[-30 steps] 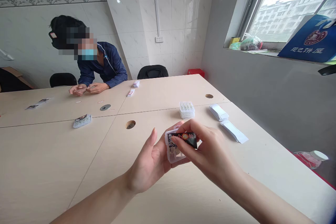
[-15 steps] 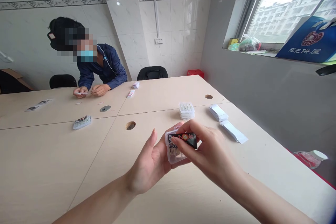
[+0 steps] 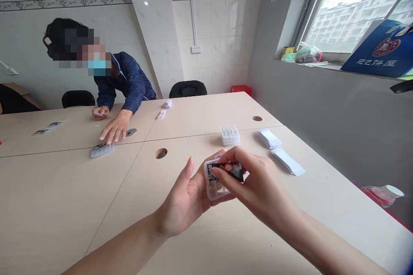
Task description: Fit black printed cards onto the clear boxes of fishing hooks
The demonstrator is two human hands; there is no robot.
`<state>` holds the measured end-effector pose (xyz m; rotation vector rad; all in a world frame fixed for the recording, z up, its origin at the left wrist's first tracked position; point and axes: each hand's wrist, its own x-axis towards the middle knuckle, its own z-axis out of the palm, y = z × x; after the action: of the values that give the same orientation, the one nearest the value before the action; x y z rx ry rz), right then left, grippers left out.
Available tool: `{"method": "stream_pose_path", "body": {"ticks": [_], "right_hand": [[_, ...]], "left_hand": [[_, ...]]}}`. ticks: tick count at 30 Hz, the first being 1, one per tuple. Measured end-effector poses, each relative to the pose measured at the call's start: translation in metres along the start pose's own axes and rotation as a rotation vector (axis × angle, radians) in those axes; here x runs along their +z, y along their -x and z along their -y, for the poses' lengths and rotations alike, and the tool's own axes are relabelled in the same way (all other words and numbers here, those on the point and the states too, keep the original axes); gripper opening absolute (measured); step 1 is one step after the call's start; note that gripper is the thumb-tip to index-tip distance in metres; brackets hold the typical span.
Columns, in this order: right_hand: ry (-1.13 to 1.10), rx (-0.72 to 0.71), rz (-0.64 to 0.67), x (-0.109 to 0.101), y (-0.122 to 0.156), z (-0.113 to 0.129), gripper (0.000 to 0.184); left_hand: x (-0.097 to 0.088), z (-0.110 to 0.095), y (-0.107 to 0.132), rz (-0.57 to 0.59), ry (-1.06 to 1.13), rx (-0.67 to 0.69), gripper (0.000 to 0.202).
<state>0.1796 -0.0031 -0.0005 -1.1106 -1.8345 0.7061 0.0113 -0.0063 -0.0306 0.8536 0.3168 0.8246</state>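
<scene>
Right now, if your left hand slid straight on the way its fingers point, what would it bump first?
Past the clear box it already holds, the left hand would probably meet the stack of clear boxes first, though depth is hard to judge.

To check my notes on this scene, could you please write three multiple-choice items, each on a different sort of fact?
1. Where is the stack of cases?
A. On the windowsill
B. On the table
C. On a chair

2. What colour is the bag at the window?
A. Red
B. Green
C. Blue

3. What is the left hand doing?
A. Cupping a clear case
B. Lying flat on the table
C. Gripping a bottle

1: B, the stack stands on the tabletop.
2: C, the bag's face is blue.
3: A, the case rests against the palm and fingers.
</scene>
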Motion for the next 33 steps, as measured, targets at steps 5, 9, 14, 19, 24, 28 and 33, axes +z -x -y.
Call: {"method": "stream_pose_path", "body": {"ticks": [5,9,14,19,24,28,33], "right_hand": [[0.003,-0.006,-0.004,0.0001,-0.0003,-0.0001,0.01],[0.006,-0.009,-0.012,-0.0003,-0.0002,-0.0003,0.01],[0.013,-0.004,-0.01,-0.0003,-0.0006,0.0,0.01],[0.007,-0.001,-0.005,-0.0008,-0.0006,0.0017,0.008],[0.003,-0.005,-0.001,-0.0014,0.0002,0.0018,0.008],[0.004,-0.006,0.001,-0.0008,-0.0007,0.0009,0.009],[-0.001,-0.006,-0.002,-0.0007,-0.0004,0.0005,0.009]], "left_hand": [[0.0005,0.0,0.0001,0.0,0.001,-0.003,0.07],[0.0009,-0.0006,-0.0003,0.001,-0.002,-0.006,0.07],[0.0014,-0.0012,-0.0003,0.005,0.0,-0.008,0.07],[0.0022,-0.0013,0.0001,-0.001,-0.004,-0.004,0.07],[0.0026,-0.0012,0.0,0.015,-0.009,-0.003,0.07],[0.0033,-0.0014,0.0002,0.016,-0.012,-0.001,0.071],[0.0038,-0.0025,-0.0003,0.024,-0.019,-0.002,0.071]]}}
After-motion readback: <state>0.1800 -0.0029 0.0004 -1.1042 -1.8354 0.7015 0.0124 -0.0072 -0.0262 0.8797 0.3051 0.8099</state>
